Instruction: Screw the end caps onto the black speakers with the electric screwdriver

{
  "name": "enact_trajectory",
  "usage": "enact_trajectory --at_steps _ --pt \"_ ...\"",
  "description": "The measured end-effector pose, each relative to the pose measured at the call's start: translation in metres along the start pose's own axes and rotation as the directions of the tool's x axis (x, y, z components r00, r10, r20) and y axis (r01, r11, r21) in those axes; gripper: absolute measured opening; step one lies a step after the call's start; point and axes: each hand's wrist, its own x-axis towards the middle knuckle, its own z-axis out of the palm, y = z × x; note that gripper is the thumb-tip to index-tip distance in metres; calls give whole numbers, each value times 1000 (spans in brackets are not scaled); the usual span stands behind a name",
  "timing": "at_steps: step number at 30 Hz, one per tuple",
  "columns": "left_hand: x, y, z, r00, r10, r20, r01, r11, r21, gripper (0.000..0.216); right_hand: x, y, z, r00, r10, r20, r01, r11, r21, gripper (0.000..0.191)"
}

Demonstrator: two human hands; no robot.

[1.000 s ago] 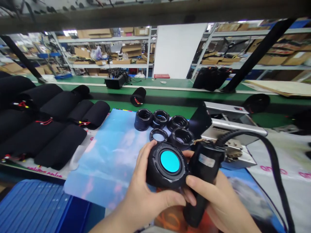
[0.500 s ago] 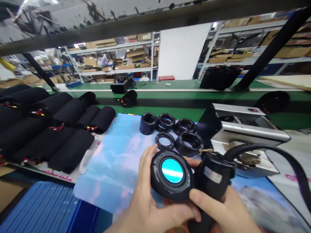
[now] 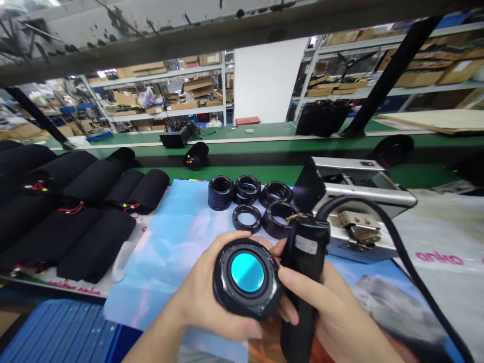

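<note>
My left hand (image 3: 206, 290) is closed around a round black housing (image 3: 223, 297) with a shiny cyan disc (image 3: 247, 272) in its face, tilted up toward me. My right hand (image 3: 325, 302) grips a long black handle (image 3: 302, 297) that bears a small pale label, with a thick black cord at its top end. The right thumb lies across the handle, close to the housing's right edge. Whether the housing and handle are joined I cannot tell. Just beyond my hands, several black rings (image 3: 247, 218) stand on a blue printed mat (image 3: 170, 252), some stacked.
Several black fabric-covered cylinders (image 3: 98, 247) with thin coloured wires lie on the left. To the right stands a silver metal machine (image 3: 359, 201). A blue ribbed bin (image 3: 60, 333) sits at lower left. A beam (image 3: 227, 30) crosses overhead, with a green bench (image 3: 234, 174) behind the mat.
My hands, the round housing and the handle have shifted left in the view. The handle stands more upright. The background has also slid left as the camera turned.
</note>
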Motion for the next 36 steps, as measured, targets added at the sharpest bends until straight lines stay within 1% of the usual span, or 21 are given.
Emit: enact_trajectory --at_steps 3,5,6,8,10,11,12,13,14,16,18,19,22,25,26,28,30,32,34,35,36 --pt "2 6 -9 994 -71 81 64 994 92 112 -2 1 2 1000 -23 -5 23 997 -75 76" --pt "-2 10 -11 992 -106 60 96 983 157 113 -4 2 5 998 -53 -15 52 993 -106 75" --pt "-6 11 -9 994 -109 17 104 980 170 109 -5 2 6 998 -59 -18 56 993 -102 74" --pt "-16 12 1 987 -104 -127 123 980 157 104 -8 4 9 999 -43 -27 40 996 -84 71" --pt "-24 9 14 950 -99 -297 145 980 137 111 -10 6 12 996 -45 -79 37 995 -97 71" --pt "-26 8 21 927 -97 -362 150 981 122 114 -11 7 14 991 -64 -114 52 993 -106 73" --pt "-26 7 27 912 -94 -400 147 984 105 112 -11 8 15 987 -81 -137 67 993 -101 74" --pt "-25 7 30 910 -87 -406 134 987 88 106 -11 9 15 986 -84 -144 74 994 -76 75" --pt "-22 8 32 922 -75 -380 112 991 76 98 -11 9 15 989 -72 -130 68 997 -37 75" --pt "-16 11 30 958 -54 -281 75 995 64 87 -7 6 14 997 -26 -66 28 999 40 71" --pt "-12 14 23 981 -54 -186 65 996 53 86 0 2 10 1000 -28 -7 28 997 69 67" --pt "-10 15 20 986 -56 -155 64 997 45 88 4 0 8 999 -43 4 43 997 63 65" --pt "-10 15 12 991 -64 -114 64 998 -7 98 14 -3 2 997 -58 50 58 998 0 61" --pt "-11 14 12 991 -125 -43 120 987 -107 94 18 -3 -1 995 -48 85 55 996 -72 62" --pt "-11 14 13 989 -147 -26 142 980 -139 93 17 -4 0 995 -54 82 61 995 -84 63" --pt "-11 13 14 988 -152 -15 147 975 -168 93 14 -5 2 998 -52 31 55 994 -96 64" --pt "-12 10 13 996 -85 -32 81 991 -107 91 11 -7 4 999 -34 -12 33 995 -92 63" --pt "-12 6 10 998 46 -39 -43 997 59 90 10 -7 6 1000 -29 4 29 997 -76 62" --pt "-12 4 5 983 185 -10 -176 953 246 96 11 -5 5 997 -42 65 46 997 -56 61" --pt "-12 4 2 972 233 19 -226 922 314 101 12 -3 5 996 -43 81 47 998 -49 61" --pt "-12 4 0 967 252 47 -252 899 359 103 13 -1 5 996 -36 85 40 998 -45 62"
